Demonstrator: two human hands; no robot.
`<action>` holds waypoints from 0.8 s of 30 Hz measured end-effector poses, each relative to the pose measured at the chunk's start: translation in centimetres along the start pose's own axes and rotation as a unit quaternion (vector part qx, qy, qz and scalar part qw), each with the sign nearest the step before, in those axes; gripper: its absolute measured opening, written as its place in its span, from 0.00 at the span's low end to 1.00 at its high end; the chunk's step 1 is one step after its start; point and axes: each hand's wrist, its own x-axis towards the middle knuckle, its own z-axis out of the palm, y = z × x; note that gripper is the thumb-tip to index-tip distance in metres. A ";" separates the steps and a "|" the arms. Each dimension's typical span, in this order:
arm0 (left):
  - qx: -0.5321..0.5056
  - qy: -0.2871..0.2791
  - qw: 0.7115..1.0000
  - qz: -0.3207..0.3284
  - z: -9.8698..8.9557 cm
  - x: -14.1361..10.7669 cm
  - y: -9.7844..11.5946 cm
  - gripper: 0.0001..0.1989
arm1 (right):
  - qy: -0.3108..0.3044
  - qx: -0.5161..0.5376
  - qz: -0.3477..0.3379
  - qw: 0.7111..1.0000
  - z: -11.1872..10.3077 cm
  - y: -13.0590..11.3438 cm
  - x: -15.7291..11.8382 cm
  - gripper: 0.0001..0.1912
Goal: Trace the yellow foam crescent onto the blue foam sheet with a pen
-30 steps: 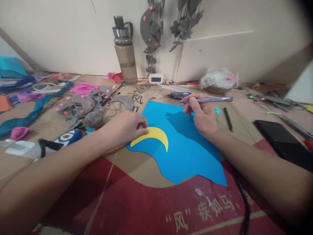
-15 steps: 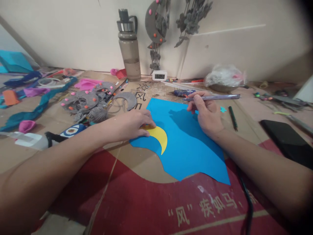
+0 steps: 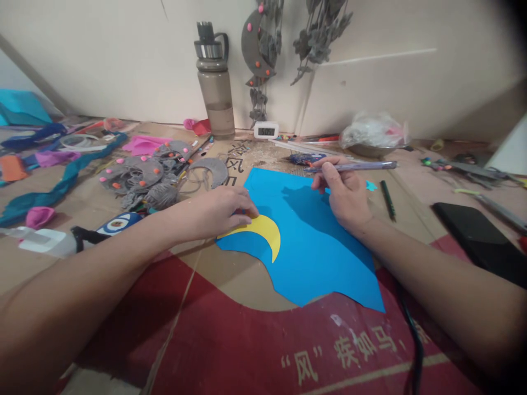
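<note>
A yellow paper crescent (image 3: 269,233) lies on the left part of a blue paper sheet (image 3: 313,247) with cut, wavy edges. My left hand (image 3: 230,211) is over the crescent's upper edge, thumb and fingertips apart at the paper; whether they press on it I cannot tell. Held above the sheet's upper right, my right hand (image 3: 343,189) grips a slim, purplish pen (image 3: 362,165), nearly level. That hand casts a shadow on the blue sheet.
Cardboard covers the table. Behind stand a water bottle (image 3: 216,93) and a small clock (image 3: 266,130). Grey felt pieces and yarn (image 3: 144,178) lie left, near a glue bottle (image 3: 49,241). A phone (image 3: 469,233), a dark green pencil (image 3: 387,200) and a cable (image 3: 411,329) are right.
My left hand has shifted slightly off the crescent, so more of its left part shows. The right hand keeps the pen in about the same pose. The whole view has tilted a little.
</note>
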 end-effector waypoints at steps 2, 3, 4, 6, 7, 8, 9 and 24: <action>-0.003 0.008 1.000 -0.005 0.0 0.0 -0.1 0.11 | 0.000 0.003 0.000 1.000 0.0 0.1 0.0 0.15; -0.002 0.008 1.000 -0.010 0.1 0.0 -0.2 0.11 | 0.002 0.004 -0.001 1.000 0.0 0.2 0.0 0.15; -0.001 0.006 1.000 -0.016 0.1 0.1 -0.2 0.11 | 0.004 0.004 -0.001 1.000 0.0 0.2 0.0 0.15; 0.004 -0.005 1.000 -0.025 0.1 0.1 -0.2 0.11 | 0.005 0.001 0.002 1.000 0.0 0.3 0.0 0.15; 0.006 -0.012 1.000 -0.027 0.0 0.2 -0.2 0.12 | 0.004 -0.001 0.004 1.000 0.0 0.3 0.0 0.15; 0.009 -0.017 0.999 -0.029 0.0 0.2 -0.1 0.12 | 0.003 -0.003 0.005 1.000 0.0 0.3 0.0 0.15; 0.012 -0.020 0.999 -0.031 0.0 0.2 -0.1 0.13 | 0.002 -0.005 0.006 1.000 0.0 0.4 0.0 0.15; 0.015 -0.008 0.999 -0.028 0.3 0.3 0.0 0.11 | 0.001 -0.017 0.000 1.000 -0.1 0.4 0.0 0.15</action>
